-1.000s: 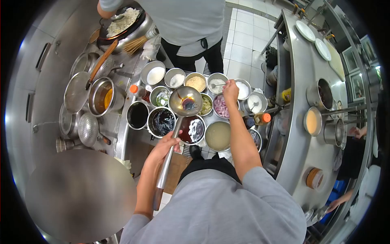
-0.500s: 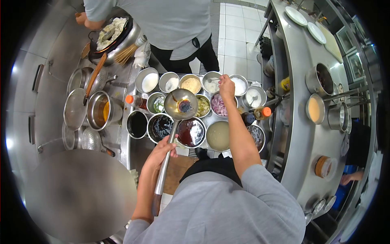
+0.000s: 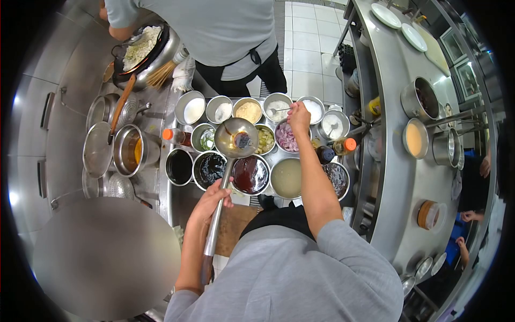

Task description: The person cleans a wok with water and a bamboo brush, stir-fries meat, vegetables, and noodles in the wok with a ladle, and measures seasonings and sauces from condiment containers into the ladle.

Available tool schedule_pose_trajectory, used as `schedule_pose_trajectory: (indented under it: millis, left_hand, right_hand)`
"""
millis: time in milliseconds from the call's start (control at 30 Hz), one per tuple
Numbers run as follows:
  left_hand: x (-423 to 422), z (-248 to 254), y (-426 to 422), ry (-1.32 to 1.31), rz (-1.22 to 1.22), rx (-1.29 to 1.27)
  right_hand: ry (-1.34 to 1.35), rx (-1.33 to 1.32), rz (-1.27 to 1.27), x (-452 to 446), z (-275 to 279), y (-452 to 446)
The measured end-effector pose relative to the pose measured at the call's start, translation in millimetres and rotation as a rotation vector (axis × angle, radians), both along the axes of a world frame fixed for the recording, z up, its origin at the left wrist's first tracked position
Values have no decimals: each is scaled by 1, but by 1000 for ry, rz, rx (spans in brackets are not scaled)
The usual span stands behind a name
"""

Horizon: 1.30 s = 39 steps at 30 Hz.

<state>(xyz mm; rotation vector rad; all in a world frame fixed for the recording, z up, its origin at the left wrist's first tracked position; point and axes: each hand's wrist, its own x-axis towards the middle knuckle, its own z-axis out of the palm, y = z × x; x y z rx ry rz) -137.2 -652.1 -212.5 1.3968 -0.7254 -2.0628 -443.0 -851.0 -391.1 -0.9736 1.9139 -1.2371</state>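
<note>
My left hand (image 3: 214,199) is wrapped round the metal handle of a large ladle (image 3: 230,124), whose bowl holds a little dark liquid and hangs over the seasoning bowls. With its fingers pinched, my right hand (image 3: 298,115) holds a small spoon (image 3: 280,110) that reaches into a bowl of white powder (image 3: 277,102). Below that hand is a bowl of chopped purple onion (image 3: 286,137). Nearer me stand bowls of dark sauce (image 3: 209,168), red sauce (image 3: 250,175) and cloudy liquid (image 3: 286,178). A bowl of tan granules (image 3: 247,110) sits beyond the ladle.
Another person (image 3: 209,37) stands ahead beside a wok (image 3: 144,49) of pale food. Strainers (image 3: 98,150) and a steel pot (image 3: 130,151) are at the left. Along the right runs a steel counter (image 3: 399,198) with plates and pots. Part of another person shows at the far right.
The view has shifted slightly, so the bowls appear a little further left. The other person's arm has moved leftward from the wok. Both my hands keep their holds.
</note>
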Motion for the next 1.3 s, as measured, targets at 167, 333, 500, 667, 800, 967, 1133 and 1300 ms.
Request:
schedule_pose_trajectory:
  millis: [167, 333, 500, 667, 800, 967, 1133, 1300]
  left_hand:
    - [2, -4, -4, -20, -5, 1]
    - [3, -6, -10, -87, -29, -19]
    - [3, -12, -15, -78, -13, -34]
    - [5, -13, -17, -54, -42, -63]
    - [5, -16, -19, -66, -53, -60]
    - [3, -22, -25, -105, -68, -69]
    - [2, -28, -38, -86, -27, -90]
    - [0, -40, -55, -14, -51, -82]
  right_hand:
    - [-1, 2, -1, 2, 2, 6]
    - [-153, 6, -26, 5, 13, 18]
    - [-209, 5, -90, 8, 14, 27]
    - [-192, 8, -63, 9, 10, 29]
    - [-362, 41, -107, 7, 3, 27]
    - [-585, 9, -218, 4, 9, 35]
    - [-704, -157, -108, 7, 56, 43]
    - [-340, -245, 85, 30, 104, 43]
